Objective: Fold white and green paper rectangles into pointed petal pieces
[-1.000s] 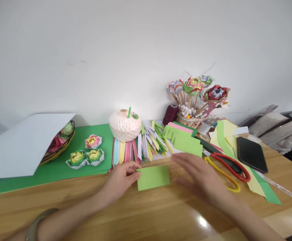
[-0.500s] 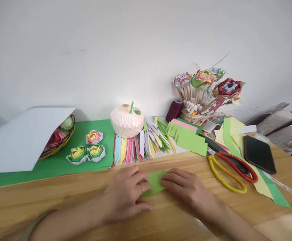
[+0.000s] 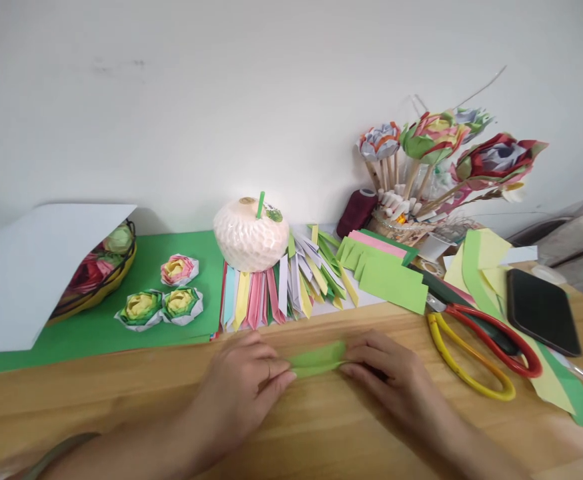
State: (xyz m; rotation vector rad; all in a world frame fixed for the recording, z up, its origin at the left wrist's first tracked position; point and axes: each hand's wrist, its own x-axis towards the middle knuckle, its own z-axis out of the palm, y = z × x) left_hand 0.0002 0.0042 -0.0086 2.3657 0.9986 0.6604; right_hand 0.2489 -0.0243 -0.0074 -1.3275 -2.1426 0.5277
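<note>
A small light-green sheet of paper [image 3: 317, 359] stretches between my hands at the front of the wooden table, its near edge raised into a lengthwise fold. My left hand [image 3: 249, 373], wearing a ring, pinches its left end between thumb and fingers. At the right end my right hand [image 3: 386, 367] grips the paper in the same way. Just behind lie folded paper strips [image 3: 259, 300] in several colours, fanned out beside a white textured pot [image 3: 251, 237] with a green stick on top. To their right rests a stack of light-green paper pieces [image 3: 391, 280].
Scissors [image 3: 476, 347] with red and yellow handles lie right of my hand, near a black phone [image 3: 544, 310] and paper scraps. Paper flowers [image 3: 436, 140] stand behind a maroon thread spool [image 3: 359, 212]. Left are three folded flowers [image 3: 181, 303], a basket [image 3: 126, 267] and a white sheet [image 3: 36, 267].
My fingers have lifted the near edge of the green paper, and both thumbs now pinch its ends. The paper looks narrower than before. The view has shifted slightly.
</note>
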